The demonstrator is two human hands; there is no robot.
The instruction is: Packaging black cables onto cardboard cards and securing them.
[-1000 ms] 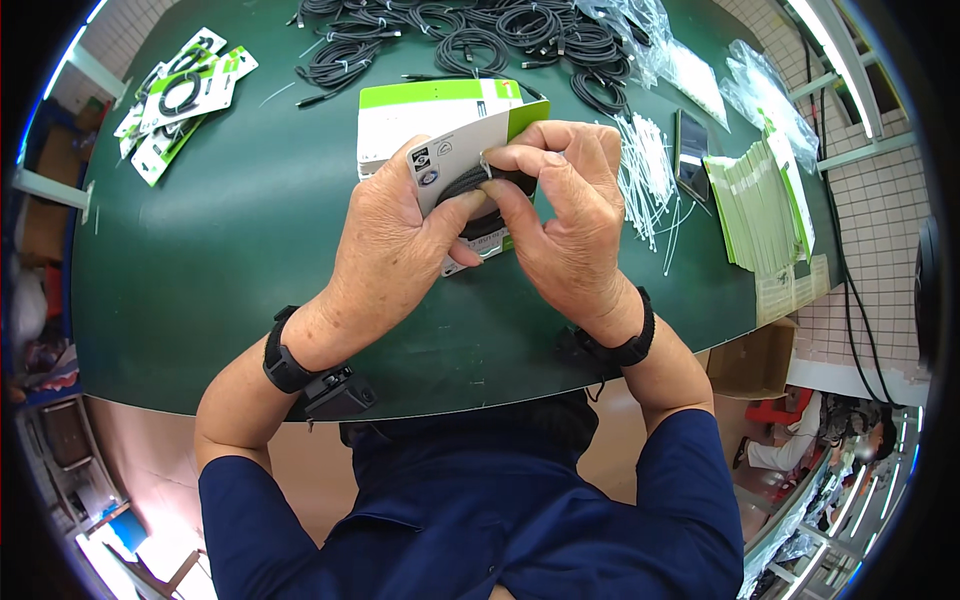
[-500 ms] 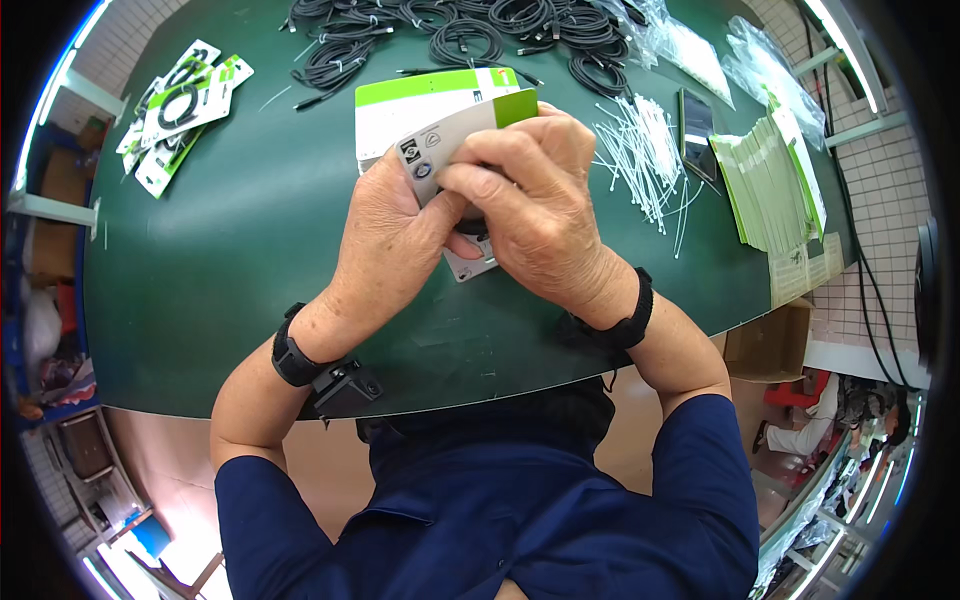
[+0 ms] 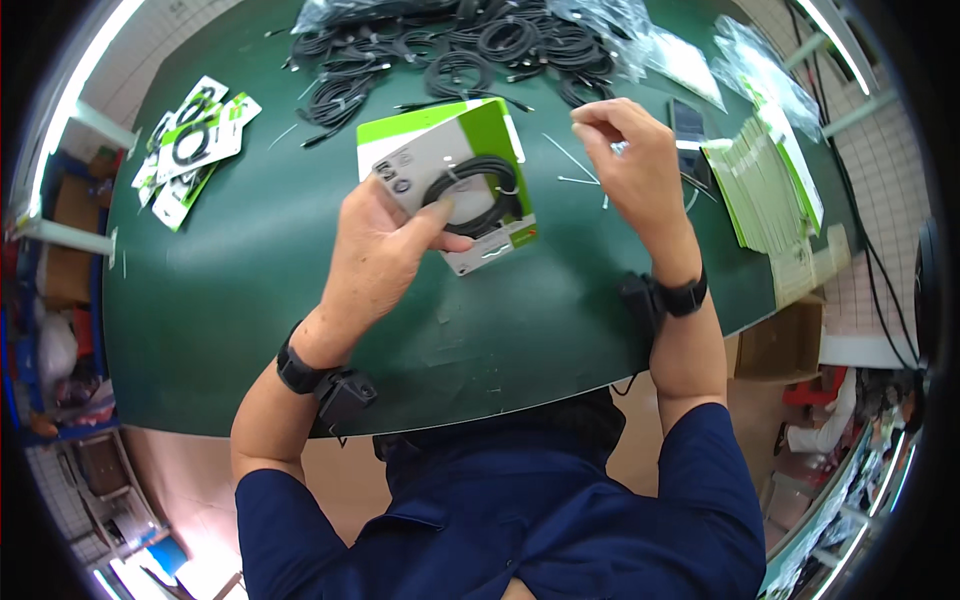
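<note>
My left hand [image 3: 375, 240] grips a white and green packaging card [image 3: 415, 162], thumb on its front and fingers behind. A coiled black cable [image 3: 511, 205] lies against the card, with white ties at its top and right side. My right hand [image 3: 645, 165] is raised apart from the card, thumb and fingertips pinched together. Whatever may be between those fingertips is too small to tell. Below that hand, several white cable ties [image 3: 578, 181] show on the table; the rest of their pile is hidden. Behind the held card lies a stack of similar cards [image 3: 373, 150].
Many coiled black cables [image 3: 460, 75] cover the far side of the green table [image 3: 250, 300]. Finished-looking carded cables [image 3: 195, 140] lie at left. At right are a phone [image 3: 687, 122], a row of green cards [image 3: 745, 185] and clear plastic bags [image 3: 765, 75].
My right hand has left the card and moved right, over the cable ties. The coiled cable on the card is now uncovered. My left hand keeps its hold on the card.
</note>
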